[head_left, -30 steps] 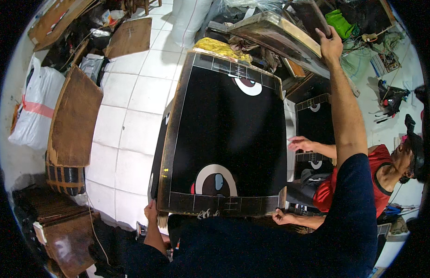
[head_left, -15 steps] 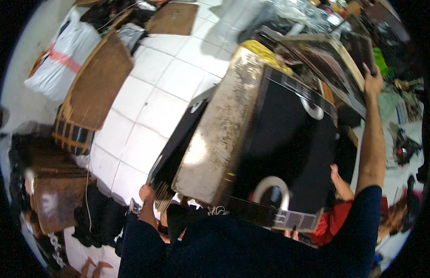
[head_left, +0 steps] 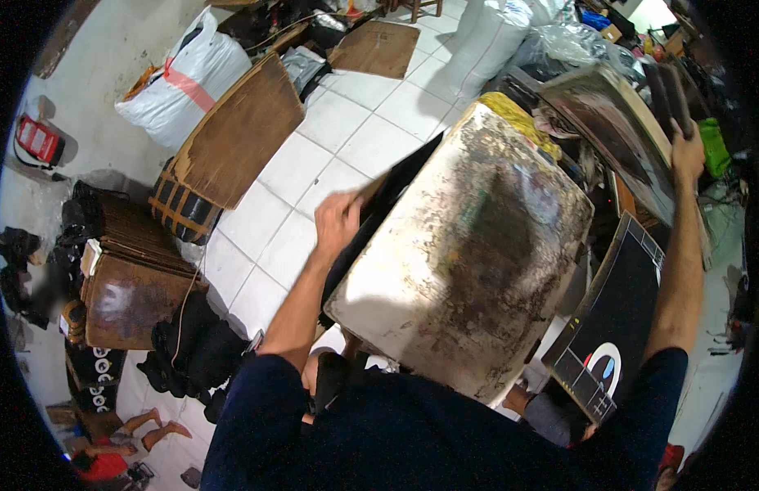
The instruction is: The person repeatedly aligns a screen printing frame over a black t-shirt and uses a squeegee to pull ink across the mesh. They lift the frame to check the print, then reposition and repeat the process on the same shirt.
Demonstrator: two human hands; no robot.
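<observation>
My left hand (head_left: 337,225) grips the edge of a thin dark panel (head_left: 400,176) along the left side of a stained white board (head_left: 445,254) in the middle. My right hand (head_left: 686,147) is up at the right, closed on a dark brown board (head_left: 667,94) beside a tilted, grimy frame (head_left: 592,114). Below it, a black printed panel (head_left: 617,311) with a white eye-like shape stands at a slant, right of the stained board, with a co-worker's hand or arm (head_left: 517,399) partly visible underneath. Yellow cloth (head_left: 514,119) shows behind the board.
Leaning cardboard (head_left: 240,139), a white bag (head_left: 171,98), stacked brown boards (head_left: 134,303) and black cloth (head_left: 191,344) line the left. White sacks (head_left: 486,41) and wrapped plastic stand at the back on the tiled floor (head_left: 371,143). Another person (head_left: 109,458) in red is at lower left.
The black printed panel has shifted off to the right, exposing the stained board. My left hand has risen from the lower corner to the panel's middle. My right hand stays up right.
</observation>
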